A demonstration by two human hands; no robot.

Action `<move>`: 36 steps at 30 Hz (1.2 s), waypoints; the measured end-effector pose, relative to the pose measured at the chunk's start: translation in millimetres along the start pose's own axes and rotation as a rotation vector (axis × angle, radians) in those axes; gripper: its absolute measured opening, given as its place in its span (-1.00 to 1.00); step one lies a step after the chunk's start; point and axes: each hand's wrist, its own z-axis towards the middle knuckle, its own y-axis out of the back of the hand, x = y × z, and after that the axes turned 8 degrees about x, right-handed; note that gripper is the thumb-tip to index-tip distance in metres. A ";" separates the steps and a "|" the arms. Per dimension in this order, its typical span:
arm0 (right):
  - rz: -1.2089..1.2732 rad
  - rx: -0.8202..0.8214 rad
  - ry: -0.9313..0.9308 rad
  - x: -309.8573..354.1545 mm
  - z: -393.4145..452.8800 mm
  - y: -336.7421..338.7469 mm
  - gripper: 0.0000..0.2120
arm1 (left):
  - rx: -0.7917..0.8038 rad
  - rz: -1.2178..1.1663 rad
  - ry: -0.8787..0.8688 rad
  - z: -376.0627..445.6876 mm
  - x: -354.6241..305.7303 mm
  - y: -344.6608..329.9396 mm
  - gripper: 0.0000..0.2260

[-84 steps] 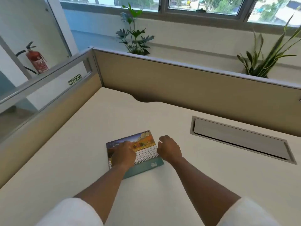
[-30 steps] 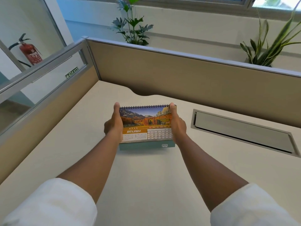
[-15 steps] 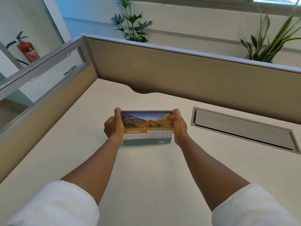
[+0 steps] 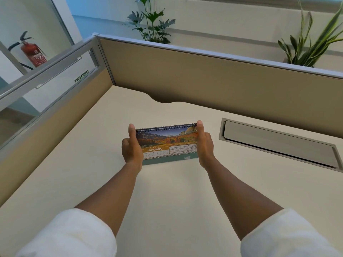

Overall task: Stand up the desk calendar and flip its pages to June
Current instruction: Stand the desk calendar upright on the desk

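Note:
The desk calendar [image 4: 167, 143] stands upright on the cream desk [image 4: 167, 191], spiral binding on top and teal base touching the surface. Its front page shows a mountain photo and the word JANUARY. My left hand [image 4: 130, 147] grips its left edge, thumb up along the side. My right hand [image 4: 204, 145] grips the right edge the same way. The calendar's back is hidden.
A grey cable hatch [image 4: 278, 143] is set into the desk right of the calendar. Tan partition panels [image 4: 204, 80] wall the desk at the back and left. Two plants [image 4: 152, 21] stand behind the partition, and a red fire extinguisher [image 4: 33, 51] hangs beyond the glass.
The calendar lay flat under my hands at first. Both hands lifted it upright, then lowered it until its base rests on the desk.

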 end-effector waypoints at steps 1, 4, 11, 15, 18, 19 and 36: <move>-0.002 -0.010 0.007 -0.7 -1.2 0.4 -0.15 | -0.009 -0.022 0.000 -1.2 1.4 0.3 -0.27; 0.002 -0.032 0.034 -3.8 -1.9 2.0 -0.35 | -0.041 -0.051 0.002 -3.9 3.2 1.1 -0.31; 0.005 -0.028 0.062 -5.9 -5.9 1.3 -0.46 | -0.041 -0.028 -0.008 -7.4 3.9 3.2 -0.32; -0.015 -0.033 0.061 -7.3 -9.4 0.4 -0.53 | -0.022 -0.023 0.011 -10.6 4.9 6.7 -0.18; -0.032 -0.033 0.055 -9.6 -10.5 2.3 -0.53 | -0.011 0.000 0.014 -11.8 3.7 8.4 -0.25; -0.035 -0.034 0.053 -10.3 -11.4 2.9 -0.51 | -0.001 0.005 0.010 -12.5 3.1 8.1 -0.31; -0.129 -0.028 -0.021 -31.3 -18.2 12.2 -0.45 | 0.107 0.003 -0.016 -29.3 0.8 14.9 -0.50</move>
